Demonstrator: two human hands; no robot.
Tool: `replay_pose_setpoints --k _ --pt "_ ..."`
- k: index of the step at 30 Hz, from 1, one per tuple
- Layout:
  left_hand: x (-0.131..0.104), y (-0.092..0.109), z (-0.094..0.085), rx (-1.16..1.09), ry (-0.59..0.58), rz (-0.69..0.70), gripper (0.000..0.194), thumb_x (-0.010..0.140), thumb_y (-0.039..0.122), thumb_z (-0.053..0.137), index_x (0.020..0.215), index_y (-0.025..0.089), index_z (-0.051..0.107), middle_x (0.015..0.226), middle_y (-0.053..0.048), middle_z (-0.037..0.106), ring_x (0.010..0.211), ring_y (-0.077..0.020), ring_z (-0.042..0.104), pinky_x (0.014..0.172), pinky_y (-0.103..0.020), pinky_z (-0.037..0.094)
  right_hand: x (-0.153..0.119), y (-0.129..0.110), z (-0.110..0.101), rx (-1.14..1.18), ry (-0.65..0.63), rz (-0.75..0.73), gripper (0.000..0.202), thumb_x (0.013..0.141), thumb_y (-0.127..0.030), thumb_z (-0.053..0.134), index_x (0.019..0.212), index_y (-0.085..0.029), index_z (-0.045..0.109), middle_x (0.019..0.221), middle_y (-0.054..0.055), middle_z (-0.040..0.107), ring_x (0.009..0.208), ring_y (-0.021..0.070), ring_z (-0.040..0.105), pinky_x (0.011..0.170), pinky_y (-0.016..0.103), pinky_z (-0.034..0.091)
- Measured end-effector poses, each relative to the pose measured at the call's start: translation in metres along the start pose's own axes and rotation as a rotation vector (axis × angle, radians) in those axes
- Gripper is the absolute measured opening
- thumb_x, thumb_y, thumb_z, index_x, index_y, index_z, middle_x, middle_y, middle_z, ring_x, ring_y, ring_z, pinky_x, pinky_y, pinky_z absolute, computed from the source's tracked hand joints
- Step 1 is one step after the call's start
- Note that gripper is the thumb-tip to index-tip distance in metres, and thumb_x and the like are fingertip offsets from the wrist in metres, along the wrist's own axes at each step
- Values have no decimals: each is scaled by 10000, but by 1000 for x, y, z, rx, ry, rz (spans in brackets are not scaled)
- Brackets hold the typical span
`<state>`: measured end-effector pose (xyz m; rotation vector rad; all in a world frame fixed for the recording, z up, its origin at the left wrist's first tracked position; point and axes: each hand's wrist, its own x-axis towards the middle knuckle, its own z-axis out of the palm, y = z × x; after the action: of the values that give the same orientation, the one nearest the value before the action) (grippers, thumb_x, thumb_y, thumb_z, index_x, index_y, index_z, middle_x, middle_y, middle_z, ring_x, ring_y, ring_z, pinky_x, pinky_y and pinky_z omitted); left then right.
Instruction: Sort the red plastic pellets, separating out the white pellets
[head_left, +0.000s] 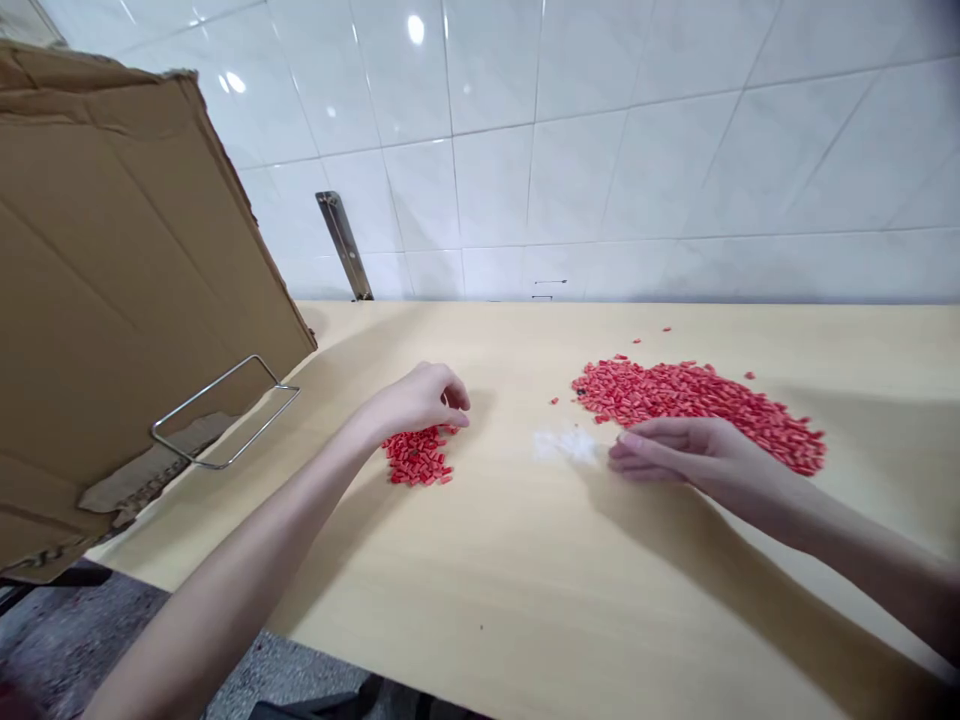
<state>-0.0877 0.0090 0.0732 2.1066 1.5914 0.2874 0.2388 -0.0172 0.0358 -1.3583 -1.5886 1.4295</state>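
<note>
My left hand [429, 396] hovers over the small heap of short red pieces [417, 462], covering its back part. Its fingers are loosely curled, with a gap to the thumb and nothing visible between them. My right hand [679, 448] is at the front edge of the larger heap of red pieces [720, 400]. Thumb and fingers are pressed together there; whatever they hold, if anything, is hidden. Just left of those fingertips lies a blurred patch of small white pieces [566, 445] on the table [465, 570].
An open cardboard box [127, 230] stands at the left, a bent wire frame [225, 412] against its lower side. Behind the table rises a white tiled wall [495, 180], with a metal strip [344, 245] leaning on it. Stray red pieces lie around the larger heap.
</note>
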Motion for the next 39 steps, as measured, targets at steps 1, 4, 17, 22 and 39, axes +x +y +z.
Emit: replay_pose_setpoints --k 1,4,17,22,39 --pt "-1 -2 1 13 -7 0 176 695 255 667 814 145 736 783 -63 724 688 -186 645 575 -271 445 2 2 -3 -23 74 -3 302 785 -446 722 930 -182 747 969 105 773 956 259 732 960 411 569" --pt "-2 -7 4 37 -28 7 164 685 252 654 786 154 739 765 -56 716 681 -184 633 572 -268 430 10 4 -15 -127 225 -45 297 783 -434 718 945 -186 738 955 96 776 951 267 732 959 424 561" --pt "-11 -13 11 92 -25 73 157 760 252 561 706 193 697 732 -45 701 641 -176 617 536 -254 411 15 -1 36 -1269 -67 -1061 281 863 22 493 974 -142 692 815 102 723 796 219 660 739 345 513" --pt "-14 -11 13 39 20 125 136 723 192 590 662 207 711 696 -49 686 656 -188 610 557 -264 414 22 -4 39 -1237 -80 -1122 279 862 28 490 939 -147 693 746 77 694 734 199 630 710 333 485" --pt "-13 34 50 -308 412 290 110 829 262 661 888 198 729 858 -42 734 757 -161 641 691 -284 476 31 5 45 -365 364 -699 31 777 -279 745 770 -249 749 789 17 769 711 215 715 661 347 574"
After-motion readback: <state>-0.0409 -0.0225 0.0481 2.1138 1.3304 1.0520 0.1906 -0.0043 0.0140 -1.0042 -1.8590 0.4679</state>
